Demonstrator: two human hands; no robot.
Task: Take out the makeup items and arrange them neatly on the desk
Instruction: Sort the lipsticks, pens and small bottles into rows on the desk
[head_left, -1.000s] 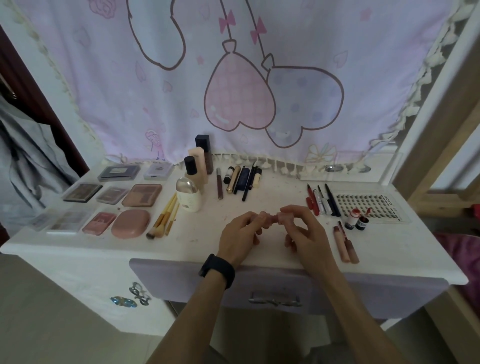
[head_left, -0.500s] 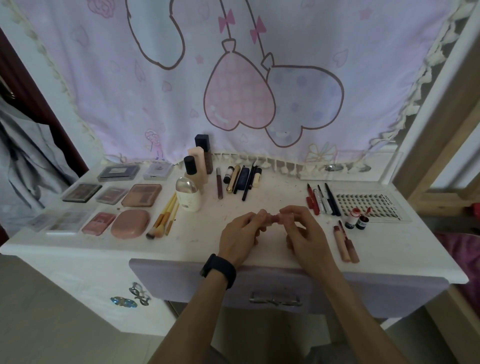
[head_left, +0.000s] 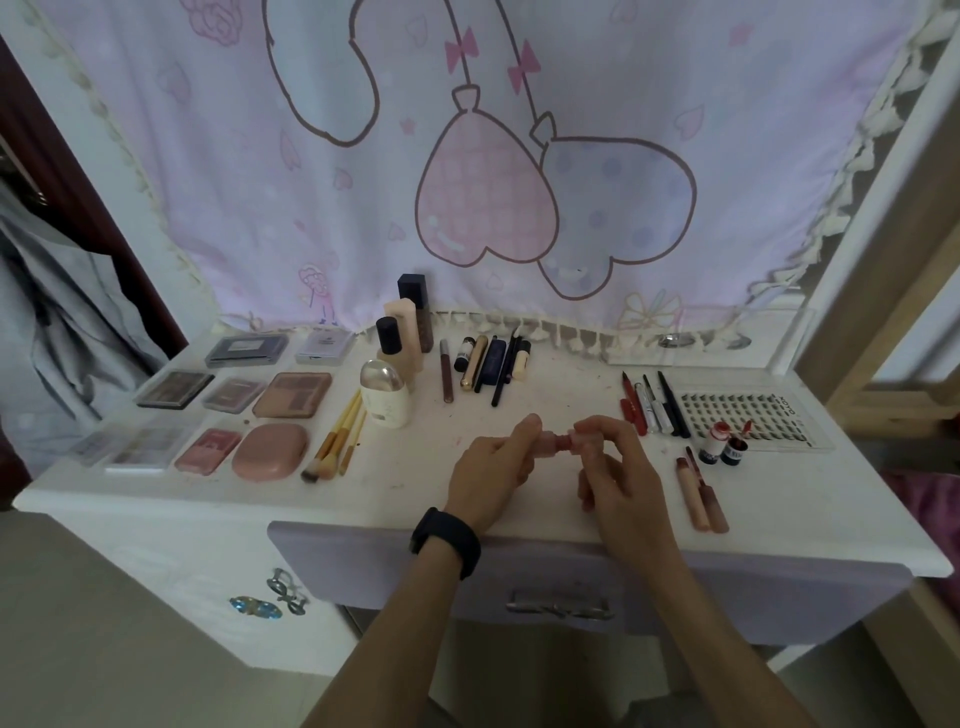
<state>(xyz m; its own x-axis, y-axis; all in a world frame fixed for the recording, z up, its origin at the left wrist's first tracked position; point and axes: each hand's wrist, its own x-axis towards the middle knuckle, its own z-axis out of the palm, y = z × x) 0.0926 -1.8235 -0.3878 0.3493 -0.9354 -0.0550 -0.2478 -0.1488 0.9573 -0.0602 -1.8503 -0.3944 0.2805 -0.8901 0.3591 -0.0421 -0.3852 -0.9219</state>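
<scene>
Since a second ago my hands stay almost in the same place, only the gap between them is a little wider, and more of the small pink tube (head_left: 558, 444) shows. My left hand (head_left: 491, 470) pinches its left end with thumb and forefinger, and my right hand (head_left: 618, 478) pinches its right end in the same way; my other fingers are loosely curled. The tube lies sideways over the desk (head_left: 415, 467), in the middle and toward the near edge. A darker red part shows between its two pink ends. To the right, two lip tubes (head_left: 701, 493) lie side by side, and farther back two little bottles (head_left: 719, 441) stand against the lash tray (head_left: 753, 415). To the left lie the brushes (head_left: 337, 441), a pink compact (head_left: 270, 451) and the palettes (head_left: 291, 395). A black band (head_left: 447, 540) is on my left wrist
</scene>
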